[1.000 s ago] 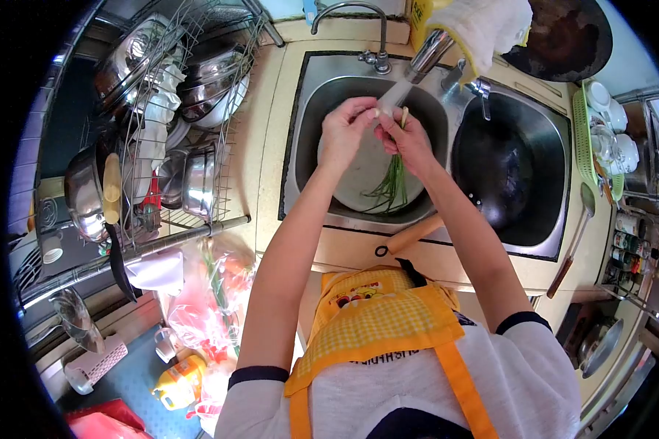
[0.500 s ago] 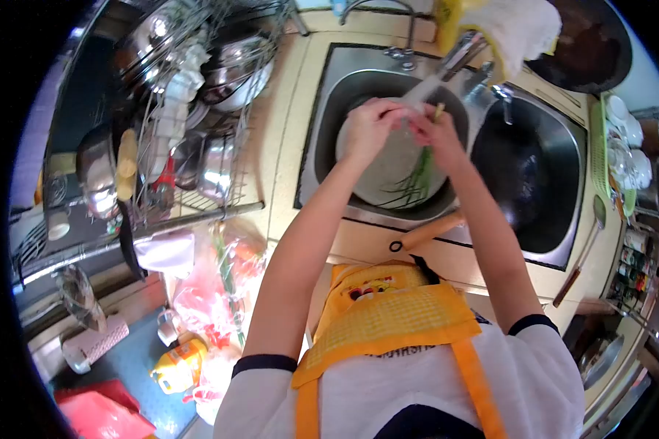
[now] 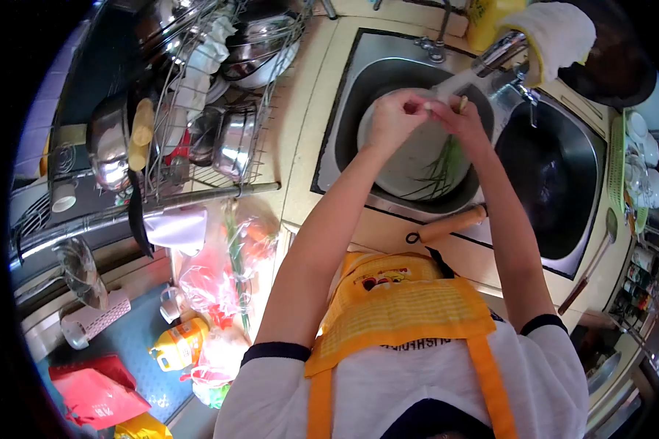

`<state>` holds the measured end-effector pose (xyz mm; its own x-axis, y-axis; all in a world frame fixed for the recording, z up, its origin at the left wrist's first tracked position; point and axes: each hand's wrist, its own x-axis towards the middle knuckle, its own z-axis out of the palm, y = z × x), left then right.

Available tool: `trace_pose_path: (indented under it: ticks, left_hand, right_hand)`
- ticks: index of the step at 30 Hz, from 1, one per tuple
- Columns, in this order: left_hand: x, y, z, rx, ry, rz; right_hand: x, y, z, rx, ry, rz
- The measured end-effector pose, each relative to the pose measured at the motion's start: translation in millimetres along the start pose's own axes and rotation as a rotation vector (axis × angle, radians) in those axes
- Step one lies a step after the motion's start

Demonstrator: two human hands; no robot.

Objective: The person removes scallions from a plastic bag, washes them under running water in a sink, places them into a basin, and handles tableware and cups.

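Observation:
Over the left sink basin (image 3: 342, 139), my left hand (image 3: 397, 121) has its thumb and fingers pinched near a small pale end, too small to make out. Touching it from the right, my right hand (image 3: 458, 121) is closed round a bunch of green stalks (image 3: 447, 164). The long leaves hang down over a pale round basin (image 3: 388, 170) in the sink. Water runs from the faucet (image 3: 499, 55) beside my fingers.
A wooden-coloured handle (image 3: 454, 224) lies on the counter's front edge. The right sink basin (image 3: 545, 183) holds something dark. On the left stands a wire rack (image 3: 220, 192) with pots. A green basket (image 3: 617, 164) with bowls is at the right, a ladle (image 3: 597, 256) nearby.
The whole view has shifted, so the sink appears farther right and higher. My hands stay together over the basin, and my right hand keeps hold of the green stalks.

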<state>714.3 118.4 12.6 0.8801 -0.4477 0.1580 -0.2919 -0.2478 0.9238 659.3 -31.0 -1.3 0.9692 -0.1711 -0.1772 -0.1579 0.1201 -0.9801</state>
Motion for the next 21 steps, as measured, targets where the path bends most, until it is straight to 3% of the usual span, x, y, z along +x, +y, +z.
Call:
trace_pose_path:
  ticks: [8,11,14,17,21]
  left_hand:
    - [2.1,-14.3,8.9,-0.037,-0.017,-0.093]
    - [6.6,-29.7,14.5,-0.391,0.010,-0.162]
    - [0.9,-40.7,19.0,-0.186,-0.010,-0.198]
    - [-0.9,-24.7,24.2,-0.386,-0.006,-0.202]
    - [-0.5,-3.3,17.0,-0.330,0.045,-0.164]
  right_hand:
    - [-4.7,3.6,-7.3,0.251,-0.117,0.052]
    - [0.0,10.4,-9.0,0.317,-0.059,0.080]
    - [0.4,7.2,-10.0,0.343,-0.051,0.101]
    - [4.4,13.1,-10.3,0.329,-0.130,0.105]
    - [2.7,5.3,-3.0,0.394,-0.136,0.162]
